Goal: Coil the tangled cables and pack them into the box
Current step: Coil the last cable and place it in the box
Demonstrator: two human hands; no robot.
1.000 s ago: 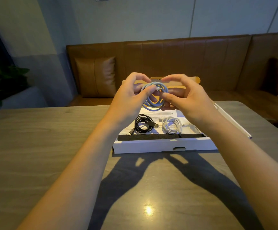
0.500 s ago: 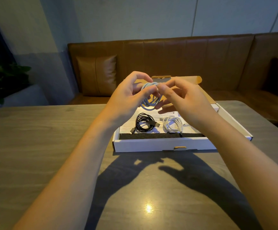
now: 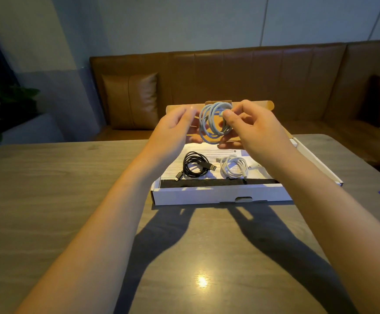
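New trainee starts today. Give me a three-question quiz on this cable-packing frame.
1. True or false: the black cable lies coiled inside the box.
2. Which hand pinches the blue cable at its top? A) left hand B) right hand
3. Fill in: the white cable lies to the ___ of the black one.

Key: 1 true; 2 B; 3 right.

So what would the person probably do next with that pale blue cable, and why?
Probably lower the pale blue cable into the box. It already looks coiled, held above the box in the left hand and right hand, while the black cable and white cable lie coiled inside.
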